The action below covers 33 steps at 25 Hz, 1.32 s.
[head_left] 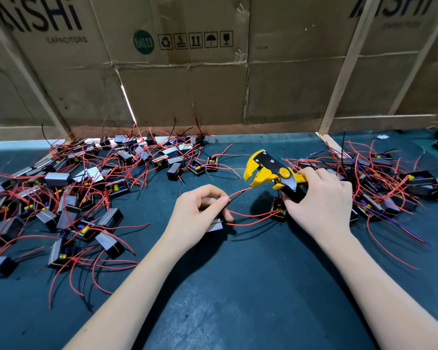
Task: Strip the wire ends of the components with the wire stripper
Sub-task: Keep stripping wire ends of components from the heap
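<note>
Your right hand [319, 198] was clenched round the handles of the wire stripper [271, 170], whose yellow head pointed toward nine o'clock with its jaws standing apart. Your left hand [200, 210] pinched a red wire [238, 192] between thumb and forefinger, and a small component [214, 224] sat tucked under that same hand, resting on the green mat [238, 286].

The wire's free end ran up toward two o'clock from your pinch and stopped just below the stripper's head, near it but not yet between the jaws. So the wire's long axis slanted up toward the tool, while the tool's own axis lay roughly from three to nine o'clock. I judge the coming move needed the tip lifted toward twelve o'clock and fed into the open jaws, your left hand being the nearer one to do it.

Heaps of components lay at nine o'clock [74, 193] and at three o'clock [390, 185].
</note>
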Motion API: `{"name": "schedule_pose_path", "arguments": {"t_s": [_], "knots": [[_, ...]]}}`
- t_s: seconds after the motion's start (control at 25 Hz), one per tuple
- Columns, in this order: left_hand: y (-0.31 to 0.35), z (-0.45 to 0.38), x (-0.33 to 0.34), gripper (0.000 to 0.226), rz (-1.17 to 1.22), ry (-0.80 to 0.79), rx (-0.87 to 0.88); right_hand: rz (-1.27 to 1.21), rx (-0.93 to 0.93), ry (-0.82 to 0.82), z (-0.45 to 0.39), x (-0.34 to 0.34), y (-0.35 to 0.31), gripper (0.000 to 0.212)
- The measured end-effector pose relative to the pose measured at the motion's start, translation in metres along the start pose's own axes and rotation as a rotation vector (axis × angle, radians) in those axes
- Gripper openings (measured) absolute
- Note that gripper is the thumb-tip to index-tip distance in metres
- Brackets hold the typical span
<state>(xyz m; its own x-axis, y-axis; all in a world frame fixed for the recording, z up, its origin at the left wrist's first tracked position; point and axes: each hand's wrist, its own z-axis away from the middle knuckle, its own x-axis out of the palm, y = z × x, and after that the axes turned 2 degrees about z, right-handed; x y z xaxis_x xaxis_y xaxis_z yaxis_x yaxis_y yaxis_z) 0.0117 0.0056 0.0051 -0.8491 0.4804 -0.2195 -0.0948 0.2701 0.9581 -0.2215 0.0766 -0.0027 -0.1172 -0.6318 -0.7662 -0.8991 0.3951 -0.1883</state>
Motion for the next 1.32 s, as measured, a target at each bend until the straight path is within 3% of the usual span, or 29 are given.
{"name": "schedule_pose_path", "arguments": {"t_s": [1.32], "knots": [[-0.0010, 0.0039, 0.0028, 0.014, -0.120, 0.004, 0.042, 0.029, 0.005, -0.026, -0.0001, -0.0007, -0.0004, 0.045]]}}
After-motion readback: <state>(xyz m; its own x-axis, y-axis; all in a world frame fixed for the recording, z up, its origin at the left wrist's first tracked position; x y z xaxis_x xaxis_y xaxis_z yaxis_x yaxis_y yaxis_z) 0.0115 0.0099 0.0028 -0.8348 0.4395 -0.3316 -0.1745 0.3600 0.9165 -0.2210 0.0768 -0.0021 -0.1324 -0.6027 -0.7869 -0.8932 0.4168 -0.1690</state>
